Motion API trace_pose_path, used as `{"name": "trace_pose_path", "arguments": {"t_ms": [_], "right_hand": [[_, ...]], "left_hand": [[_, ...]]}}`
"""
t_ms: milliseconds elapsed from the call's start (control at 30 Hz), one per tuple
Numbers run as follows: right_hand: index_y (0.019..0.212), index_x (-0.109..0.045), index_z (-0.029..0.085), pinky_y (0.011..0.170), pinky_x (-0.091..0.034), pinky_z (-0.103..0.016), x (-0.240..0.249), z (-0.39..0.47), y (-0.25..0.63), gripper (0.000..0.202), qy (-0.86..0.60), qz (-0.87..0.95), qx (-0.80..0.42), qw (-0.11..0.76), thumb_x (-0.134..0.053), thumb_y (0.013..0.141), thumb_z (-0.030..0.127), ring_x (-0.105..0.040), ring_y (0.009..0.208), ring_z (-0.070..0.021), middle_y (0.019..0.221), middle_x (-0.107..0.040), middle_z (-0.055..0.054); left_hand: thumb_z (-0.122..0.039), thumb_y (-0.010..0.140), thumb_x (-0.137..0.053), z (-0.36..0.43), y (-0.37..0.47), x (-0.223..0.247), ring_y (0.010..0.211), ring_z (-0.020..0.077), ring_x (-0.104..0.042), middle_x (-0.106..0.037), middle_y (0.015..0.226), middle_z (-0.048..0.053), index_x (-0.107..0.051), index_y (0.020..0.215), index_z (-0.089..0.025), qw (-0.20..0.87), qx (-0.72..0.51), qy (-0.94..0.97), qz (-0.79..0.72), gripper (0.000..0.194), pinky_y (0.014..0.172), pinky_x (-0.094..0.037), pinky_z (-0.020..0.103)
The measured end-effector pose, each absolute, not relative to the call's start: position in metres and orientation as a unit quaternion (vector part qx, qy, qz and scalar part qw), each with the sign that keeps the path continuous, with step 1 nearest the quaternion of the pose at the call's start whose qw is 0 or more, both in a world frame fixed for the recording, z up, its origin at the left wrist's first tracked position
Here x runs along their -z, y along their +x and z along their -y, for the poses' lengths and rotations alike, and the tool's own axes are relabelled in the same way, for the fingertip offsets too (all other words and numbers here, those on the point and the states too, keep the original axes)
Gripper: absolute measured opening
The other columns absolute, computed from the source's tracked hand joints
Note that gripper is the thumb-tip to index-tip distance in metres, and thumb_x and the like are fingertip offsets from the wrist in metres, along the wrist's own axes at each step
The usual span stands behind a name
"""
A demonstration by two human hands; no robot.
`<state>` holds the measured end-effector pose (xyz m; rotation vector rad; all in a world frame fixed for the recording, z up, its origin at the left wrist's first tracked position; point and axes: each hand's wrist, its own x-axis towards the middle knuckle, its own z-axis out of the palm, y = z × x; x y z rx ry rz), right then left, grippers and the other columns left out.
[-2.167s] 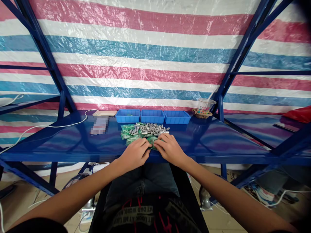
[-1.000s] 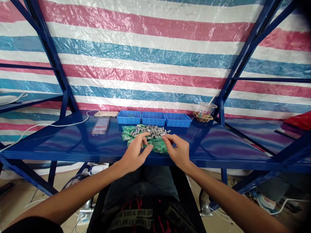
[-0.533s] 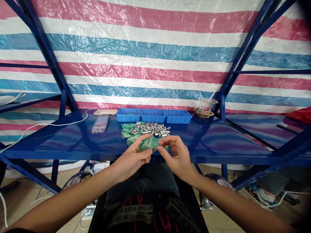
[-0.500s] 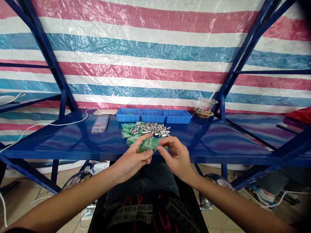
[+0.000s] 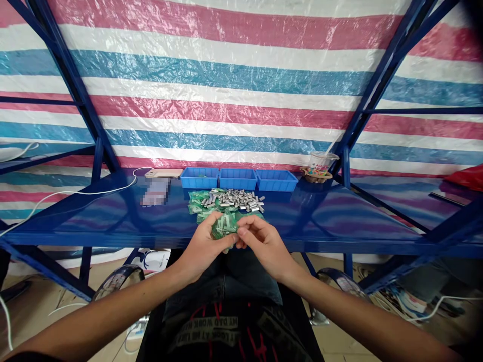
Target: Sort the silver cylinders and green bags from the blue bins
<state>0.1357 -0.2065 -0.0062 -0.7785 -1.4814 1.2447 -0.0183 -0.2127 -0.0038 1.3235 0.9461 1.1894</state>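
My left hand (image 5: 206,246) is closed round a green plastic bag (image 5: 225,224) with pale, strip-like pieces showing through it. At the bag's right edge, my right hand (image 5: 262,241) pinches the film between thumb and fingers. Both hands are over the front edge of the blue table. Just beyond them lies a pile of small silvery metal cylinders (image 5: 241,200). More green bags (image 5: 196,201) lie at the pile's left side. What exactly is inside the held bag is too small to make out.
Three blue bins (image 5: 237,179) stand in a row behind the pile on the blue table (image 5: 320,216). At back left are a phone-like slab (image 5: 164,173) and a white cable (image 5: 86,193). A clear cup with a straw (image 5: 320,163) stands at back right, near a blue metal post (image 5: 345,166).
My hands have come closer together. The bag is bunched more tightly, and my right fingers have moved left onto its edge.
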Motion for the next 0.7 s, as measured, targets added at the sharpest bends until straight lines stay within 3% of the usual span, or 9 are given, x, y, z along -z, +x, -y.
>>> {"name": "trace_pose_path", "arguments": {"t_ms": [167, 267, 467, 600, 700], "right_hand": [[0.09, -0.062, 0.019, 0.061, -0.045, -0.027, 0.002, 0.208, 0.142, 0.012, -0.364, 0.755, -0.276, 0.471, -0.053, 0.087, 0.027, -0.06, 0.063, -0.0136, 0.071, -0.063, -0.001], [0.087, -0.066, 0.02, 0.063, -0.044, -0.027, 0.001, 0.209, 0.143, 0.015, -0.357, 0.786, -0.206, 0.461, -0.051, 0.087, 0.022, -0.061, 0.068, -0.0144, 0.076, -0.067, -0.003], [0.082, -0.061, 0.019, 0.055, -0.04, -0.023, 0.002, 0.21, 0.139, 0.009, -0.36, 0.732, -0.325, 0.479, -0.058, 0.083, 0.027, -0.056, 0.062, -0.0118, 0.07, -0.062, 0.0], [0.08, -0.058, 0.018, 0.055, -0.039, -0.022, 0.001, 0.207, 0.139, 0.017, -0.361, 0.674, -0.425, 0.485, -0.057, 0.084, 0.035, -0.05, 0.06, -0.0098, 0.066, -0.053, 0.002], [0.081, -0.057, 0.019, 0.056, -0.039, -0.023, 0.002, 0.207, 0.139, 0.016, -0.348, 0.692, -0.426, 0.468, -0.058, 0.083, 0.034, -0.048, 0.06, -0.0101, 0.066, -0.052, 0.003]], "left_hand": [[-0.037, 0.081, -0.063, 0.205, -0.031, -0.007, 0.086, 0.0135, -0.053, -0.056, 0.088, 0.0, -0.06, 0.093, -0.018, 0.475, -0.45, 0.632, -0.415, 0.022, 0.076, -0.04, 0.024], [-0.037, 0.082, -0.061, 0.204, -0.04, -0.017, 0.082, 0.0133, -0.053, -0.057, 0.084, 0.0, -0.061, 0.088, -0.018, 0.495, -0.384, 0.673, -0.392, 0.02, 0.074, -0.04, 0.024], [-0.03, 0.083, -0.058, 0.205, -0.04, -0.016, 0.069, 0.0108, -0.051, -0.055, 0.074, -0.001, -0.056, 0.081, -0.016, 0.5, -0.324, 0.716, -0.364, 0.014, 0.065, -0.039, 0.023], [-0.025, 0.083, -0.057, 0.204, -0.04, -0.011, 0.068, 0.0113, -0.052, -0.056, 0.074, -0.001, -0.056, 0.082, -0.017, 0.388, -0.418, 0.738, -0.361, 0.009, 0.063, -0.04, 0.023], [-0.025, 0.084, -0.057, 0.207, -0.042, -0.01, 0.071, 0.0133, -0.054, -0.058, 0.075, 0.002, -0.059, 0.08, -0.016, 0.292, -0.454, 0.76, -0.362, 0.01, 0.065, -0.041, 0.025]]}}
